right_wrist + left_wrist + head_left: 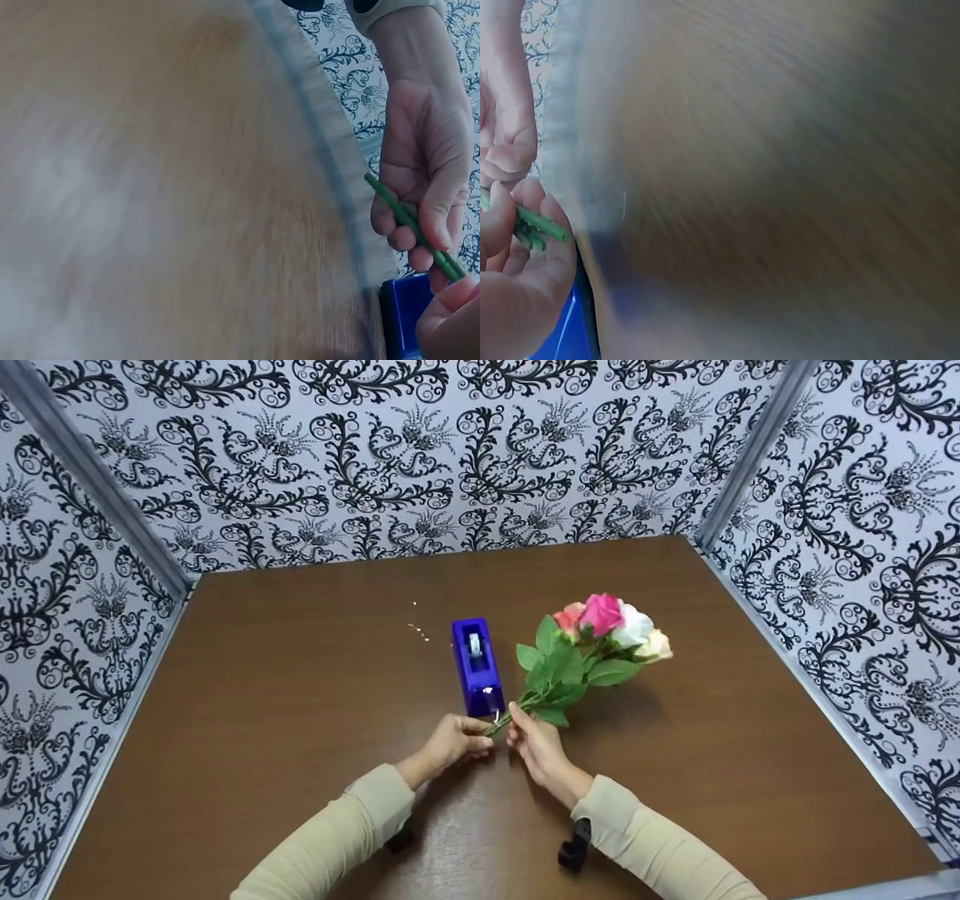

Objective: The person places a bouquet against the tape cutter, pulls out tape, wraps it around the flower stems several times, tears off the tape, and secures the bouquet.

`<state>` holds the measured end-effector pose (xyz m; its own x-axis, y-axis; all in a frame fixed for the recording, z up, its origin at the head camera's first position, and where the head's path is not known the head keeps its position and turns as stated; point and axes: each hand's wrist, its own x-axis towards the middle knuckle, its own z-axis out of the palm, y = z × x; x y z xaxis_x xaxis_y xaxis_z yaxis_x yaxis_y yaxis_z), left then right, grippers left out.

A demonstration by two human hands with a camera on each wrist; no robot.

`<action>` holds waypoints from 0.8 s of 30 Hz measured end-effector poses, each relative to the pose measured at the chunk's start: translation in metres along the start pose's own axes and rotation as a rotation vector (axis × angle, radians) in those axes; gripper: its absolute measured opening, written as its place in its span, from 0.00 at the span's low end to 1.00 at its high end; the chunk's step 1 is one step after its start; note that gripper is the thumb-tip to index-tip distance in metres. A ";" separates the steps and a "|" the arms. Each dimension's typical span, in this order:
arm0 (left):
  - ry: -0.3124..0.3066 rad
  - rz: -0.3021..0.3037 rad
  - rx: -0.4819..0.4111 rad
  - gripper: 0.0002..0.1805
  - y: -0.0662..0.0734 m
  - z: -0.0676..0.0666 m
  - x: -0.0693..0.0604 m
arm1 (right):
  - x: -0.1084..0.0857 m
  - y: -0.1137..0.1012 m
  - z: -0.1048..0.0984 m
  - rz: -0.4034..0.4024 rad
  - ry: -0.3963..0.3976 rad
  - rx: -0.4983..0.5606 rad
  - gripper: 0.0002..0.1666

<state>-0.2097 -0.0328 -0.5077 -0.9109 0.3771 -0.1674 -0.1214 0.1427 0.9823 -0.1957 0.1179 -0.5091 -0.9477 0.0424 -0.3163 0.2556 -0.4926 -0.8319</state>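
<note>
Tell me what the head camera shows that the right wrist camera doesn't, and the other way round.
Only the head view shows the pink rose, the white rose, the leaves, the tape roll and the right sleeve.

Only the right wrist view shows the palm side of the left hand.

Both show the right hand, green stems held between the hands, the blue dispenser, brown tabletop and black-and-white patterned covering.
</note>
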 end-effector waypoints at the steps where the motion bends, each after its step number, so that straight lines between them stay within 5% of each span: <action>1: 0.018 0.000 0.012 0.14 0.000 0.001 0.000 | 0.001 0.000 0.001 0.004 0.015 -0.021 0.12; 5: 0.115 0.050 0.190 0.12 0.003 0.001 0.002 | 0.002 -0.002 0.004 -0.003 0.032 -0.120 0.16; 8: 0.192 0.109 0.374 0.10 0.005 0.000 0.002 | 0.003 -0.002 0.005 -0.021 0.012 -0.160 0.12; 11: 0.239 0.147 0.463 0.08 0.006 0.001 0.001 | 0.004 -0.001 0.005 -0.036 -0.010 -0.163 0.07; 17: 0.248 0.194 0.452 0.09 0.004 0.000 0.002 | 0.005 0.003 0.003 -0.051 -0.038 -0.151 0.08; 24: 0.038 0.167 0.236 0.13 -0.004 -0.008 0.007 | 0.009 0.000 0.001 0.000 -0.095 -0.054 0.07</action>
<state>-0.2185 -0.0380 -0.5120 -0.9252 0.3795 0.0022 0.1223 0.2927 0.9484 -0.2043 0.1179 -0.5112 -0.9608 -0.0414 -0.2741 0.2634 -0.4448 -0.8561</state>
